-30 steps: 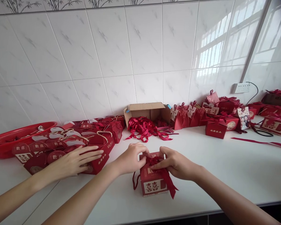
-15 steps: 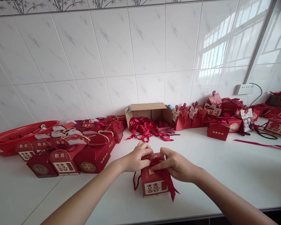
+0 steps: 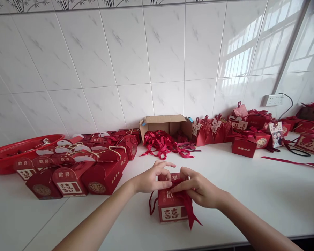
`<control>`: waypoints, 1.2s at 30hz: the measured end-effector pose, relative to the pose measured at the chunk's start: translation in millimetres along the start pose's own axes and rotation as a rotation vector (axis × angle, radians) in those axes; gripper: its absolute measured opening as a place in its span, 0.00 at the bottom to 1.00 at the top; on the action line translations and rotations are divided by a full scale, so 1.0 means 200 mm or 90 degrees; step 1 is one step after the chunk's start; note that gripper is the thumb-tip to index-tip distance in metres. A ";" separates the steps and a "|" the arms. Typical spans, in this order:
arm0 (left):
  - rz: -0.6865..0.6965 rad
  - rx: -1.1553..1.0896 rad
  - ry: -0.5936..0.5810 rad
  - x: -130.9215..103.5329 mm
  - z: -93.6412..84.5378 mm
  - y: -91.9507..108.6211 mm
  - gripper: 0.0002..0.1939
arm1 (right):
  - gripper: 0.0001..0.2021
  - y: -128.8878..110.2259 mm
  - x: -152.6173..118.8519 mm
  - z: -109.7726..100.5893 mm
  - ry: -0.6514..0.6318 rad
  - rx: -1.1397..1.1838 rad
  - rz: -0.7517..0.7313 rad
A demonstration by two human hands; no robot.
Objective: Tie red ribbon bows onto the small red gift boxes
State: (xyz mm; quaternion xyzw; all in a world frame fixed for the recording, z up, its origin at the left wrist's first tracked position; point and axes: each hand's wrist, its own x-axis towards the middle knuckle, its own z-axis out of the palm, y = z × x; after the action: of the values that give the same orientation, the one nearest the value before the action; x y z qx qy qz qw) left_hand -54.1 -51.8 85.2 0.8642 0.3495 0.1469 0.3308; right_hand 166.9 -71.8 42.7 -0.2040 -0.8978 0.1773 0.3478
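Observation:
A small red box (image 3: 170, 199) with a white character panel on its front stands near the table's front edge. Dark red ribbon (image 3: 188, 208) crosses its top, and its tails hang down the right side. My left hand (image 3: 157, 179) pinches the ribbon at the top from the left, with one finger raised. From the right, my right hand (image 3: 196, 186) is closed on the same ribbon, fingertips close to the left ones. The knot area is mostly hidden by the fingers. A dark red cord loop (image 3: 152, 205) hangs at the box's left side.
Many red gift boxes (image 3: 68, 183) crowd the left, before a red basin (image 3: 0, 160). An open cardboard box (image 3: 164, 119) spills red ribbons (image 3: 159, 141) at the wall. More boxes (image 3: 243, 146) and a loose ribbon strip (image 3: 290, 161) lie right.
My left hand's raised finger has stretched out to the right. The ribbon tails have swung slightly right and lower. Both hands stay at the box top.

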 end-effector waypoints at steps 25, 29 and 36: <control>-0.029 0.021 0.174 -0.02 0.03 0.03 0.06 | 0.23 -0.01 -0.01 -0.02 0.015 -0.049 -0.016; -0.040 0.025 0.188 -0.03 0.07 0.06 0.11 | 0.17 -0.02 0.00 -0.01 0.058 -0.026 0.026; -0.045 -0.065 0.134 -0.06 0.06 0.08 0.15 | 0.09 -0.04 0.01 -0.01 0.092 0.047 0.183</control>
State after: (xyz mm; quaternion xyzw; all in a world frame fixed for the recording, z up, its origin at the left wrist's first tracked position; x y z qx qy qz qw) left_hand -47.5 -74.3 86.7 0.8133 0.4044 0.2427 0.3408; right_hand 164.2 -78.1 48.7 -0.3298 -0.8247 0.2433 0.3897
